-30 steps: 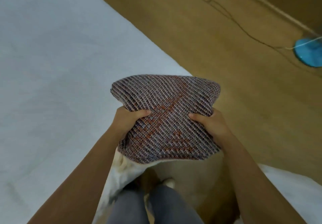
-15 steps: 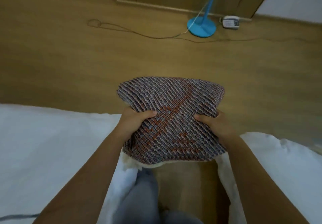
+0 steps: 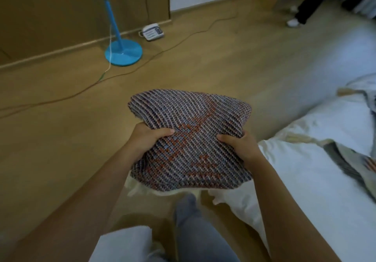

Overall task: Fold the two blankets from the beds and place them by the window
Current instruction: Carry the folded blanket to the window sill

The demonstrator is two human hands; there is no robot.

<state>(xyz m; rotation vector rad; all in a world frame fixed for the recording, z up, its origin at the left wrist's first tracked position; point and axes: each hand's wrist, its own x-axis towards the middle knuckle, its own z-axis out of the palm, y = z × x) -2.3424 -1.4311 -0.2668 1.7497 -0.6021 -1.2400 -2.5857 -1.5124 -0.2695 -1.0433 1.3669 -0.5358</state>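
A folded woven blanket (image 3: 193, 131), grey-blue with an orange pattern, is held in the air in front of me, over the wooden floor. My left hand (image 3: 148, 137) grips its left side with the thumb on top. My right hand (image 3: 240, 145) grips its right side the same way. A second blanket (image 3: 354, 160), grey and cream with a striped patch, lies spread and unfolded on the white bed (image 3: 305, 180) at the right.
A blue fan stand (image 3: 123, 52) stands on the floor by the wooden wall, with a cable (image 3: 183, 39) trailing across the floor. A white telephone (image 3: 152, 31) sits next to it. Another person's legs (image 3: 301, 11) are at the top right.
My view has swung to the right while both hands keep the folded blanket. The first bed has left the view at the left, and the second bed with the other blanket has come in at the right.
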